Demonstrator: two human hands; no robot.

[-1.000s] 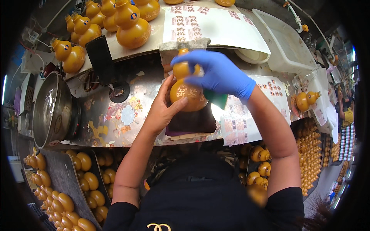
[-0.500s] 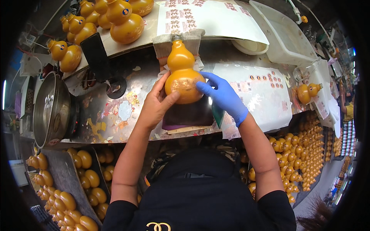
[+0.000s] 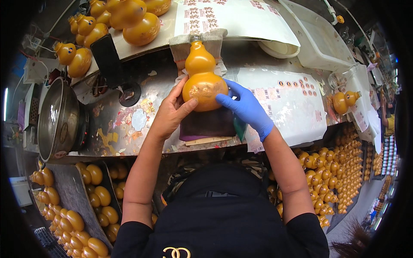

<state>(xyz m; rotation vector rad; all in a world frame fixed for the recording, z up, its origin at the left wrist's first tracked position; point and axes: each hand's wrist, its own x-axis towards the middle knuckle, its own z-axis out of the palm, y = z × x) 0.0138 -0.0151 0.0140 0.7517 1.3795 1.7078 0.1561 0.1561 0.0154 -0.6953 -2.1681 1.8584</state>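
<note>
An orange-brown gourd-shaped bottle (image 3: 202,81) lies with its narrow glass neck pointing away from me, over a folded grey cloth (image 3: 178,46). My bare left hand (image 3: 174,109) is closed on the left side of its wide lower bulb, thumb on top. On the other side, my right hand (image 3: 245,105), in a blue glove, grips the same bulb with its thumb on the surface. Faint markings show on the bulb between the two thumbs. Under the bottle's near end is a dark pad (image 3: 206,124), partly covered by it.
White sticker sheets (image 3: 297,114) lie at right and a larger sheet (image 3: 241,19) at the back. A steel pan (image 3: 58,120) and a phone on a stand (image 3: 107,60) are at left. Similar gourd bottles (image 3: 144,30) stand behind; many more (image 3: 320,172) fill racks below. A plastic tub (image 3: 320,41) sits back right.
The bottle has shifted slightly away from me and a little to the left, both hands staying on it. The grip looks the same.
</note>
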